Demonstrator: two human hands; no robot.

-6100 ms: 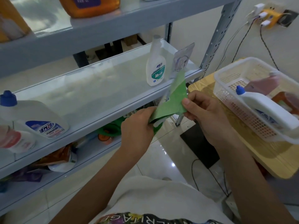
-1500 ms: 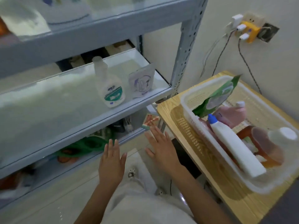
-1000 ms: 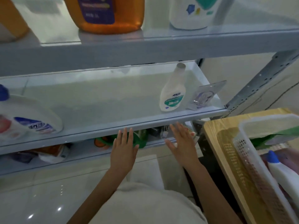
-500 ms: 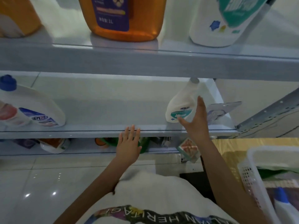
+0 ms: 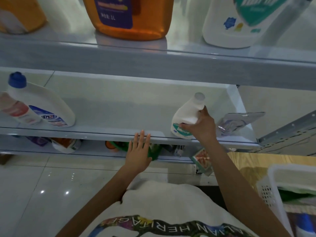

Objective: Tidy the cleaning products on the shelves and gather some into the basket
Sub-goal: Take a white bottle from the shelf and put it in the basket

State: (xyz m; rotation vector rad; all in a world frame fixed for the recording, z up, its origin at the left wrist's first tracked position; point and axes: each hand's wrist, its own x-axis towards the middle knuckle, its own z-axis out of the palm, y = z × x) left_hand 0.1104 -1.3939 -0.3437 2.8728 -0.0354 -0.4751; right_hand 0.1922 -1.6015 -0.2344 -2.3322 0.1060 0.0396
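Observation:
A small white bottle (image 5: 185, 115) with a teal label stands at the right of the middle shelf (image 5: 119, 106). My right hand (image 5: 202, 125) grips its body, thumb across the front and fingers round the right side. My left hand (image 5: 139, 151) is flat with straight fingers, its fingertips on the front edge of the middle shelf. A white plastic basket (image 5: 277, 189) sits at the lower right on a wooden table (image 5: 246, 161), with a green pack and a blue-capped bottle partly visible inside.
A blue-capped white bottle (image 5: 42, 105) and a pink-labelled one (image 5: 17, 110) lie at the shelf's left. A clear blister pack (image 5: 239, 121) stands right of my hand. An orange bottle (image 5: 131, 16) and a big white bottle (image 5: 236, 23) stand on the upper shelf. Items crowd the lower shelf.
The green pack left my hands and now lies in the basket. My right hand rose to the middle shelf and closed round the small white bottle. My left hand reached the shelf edge.

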